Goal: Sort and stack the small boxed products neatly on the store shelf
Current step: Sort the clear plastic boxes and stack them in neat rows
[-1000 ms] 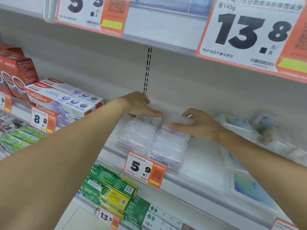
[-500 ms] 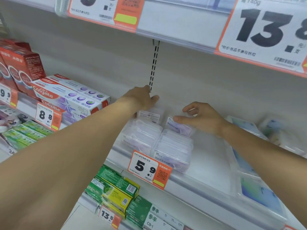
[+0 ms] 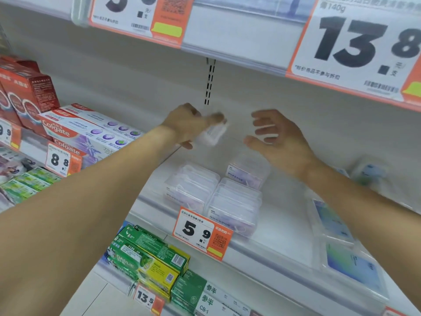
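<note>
Now our left hand (image 3: 189, 124) has lifted one small clear plastic box (image 3: 213, 134), gripping it; our right hand (image 3: 276, 142) spreads open, ready to help stack.

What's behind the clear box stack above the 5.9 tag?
Behind the front right stack one clear box sits tilted, purple label up. Beyond it is bare shelf; what is under that box is hidden.

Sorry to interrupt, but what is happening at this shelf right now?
A person is tidying small clear plastic boxes on a store shelf. The left hand holds one clear box lifted above the shelf, while the right hand hovers open beside it, holding nothing. Two stacks and a lone box sit behind the 5.9 price tag.
</note>
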Motion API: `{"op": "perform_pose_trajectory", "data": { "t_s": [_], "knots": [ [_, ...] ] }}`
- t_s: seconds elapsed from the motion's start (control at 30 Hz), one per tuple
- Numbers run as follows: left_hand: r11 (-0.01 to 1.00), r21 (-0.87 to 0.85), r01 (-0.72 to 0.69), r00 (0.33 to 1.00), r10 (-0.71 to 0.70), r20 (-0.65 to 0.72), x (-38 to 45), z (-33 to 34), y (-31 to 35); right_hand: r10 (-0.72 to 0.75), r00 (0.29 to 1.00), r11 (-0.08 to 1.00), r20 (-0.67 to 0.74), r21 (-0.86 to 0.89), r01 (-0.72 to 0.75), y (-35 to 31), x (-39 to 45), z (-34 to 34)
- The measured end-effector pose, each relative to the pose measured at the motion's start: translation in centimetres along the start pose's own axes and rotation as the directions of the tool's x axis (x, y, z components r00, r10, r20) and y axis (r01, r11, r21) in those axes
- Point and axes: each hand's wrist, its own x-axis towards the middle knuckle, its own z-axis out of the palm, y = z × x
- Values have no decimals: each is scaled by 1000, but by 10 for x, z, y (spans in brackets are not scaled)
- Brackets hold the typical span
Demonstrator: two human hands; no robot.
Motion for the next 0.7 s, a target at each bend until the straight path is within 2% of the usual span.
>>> {"op": "perform_pose_trajectory", "data": {
  "t_s": [0.07, 0.13, 0.17, 0.23, 0.3, 0.37, 0.43, 0.5, 0.53, 0.6, 0.7],
  "knots": [
    [996, -48, 73, 997, -72, 25, -8, -2, 15, -103, 984, 995, 148, 8, 103, -23, -2, 6],
    [992, 14, 123, 984, -124, 129, -14, 1, 27, -162, 952, 985, 258, -13, 171, -38, -5, 24],
    [991, 4, 131, 975, -129, 182, -17, 3, 30, -161, 953, 985, 256, -15, 171, -42, -4, 32],
    [982, -133, 137, 961, -99, 259, -26, 1, 33, -125, 977, 992, 173, 0, 127, -49, 1, 40],
    [950, -294, 105, 972, -35, 232, -30, -8, 31, -43, 993, 999, 111, -7, 44, -53, 8, 38],
    [936, -348, 45, 983, 20, 180, -35, -18, 29, 53, 991, 994, 124, 85, -64, -54, 12, 33],
    [987, -134, -92, 988, 108, 114, -38, -24, 27, 128, 980, 953, 151, 256, -164, -50, 15, 32],
    [974, 121, -192, 981, 185, 65, -38, -30, 24, 223, 954, 893, 198, 350, -281, -42, 18, 30],
    [969, 146, -199, 980, 194, 49, -36, -33, 21, 254, 935, 869, 246, 367, -333, -39, 20, 29],
    [981, 46, -189, 978, 184, 103, -32, -38, 13, 273, 908, 850, 318, 362, -382, -33, 25, 27],
    [966, -246, -75, 933, 155, 326, -29, -37, 6, 224, 921, 894, 320, 308, -324, -27, 30, 28]
  ]
}}
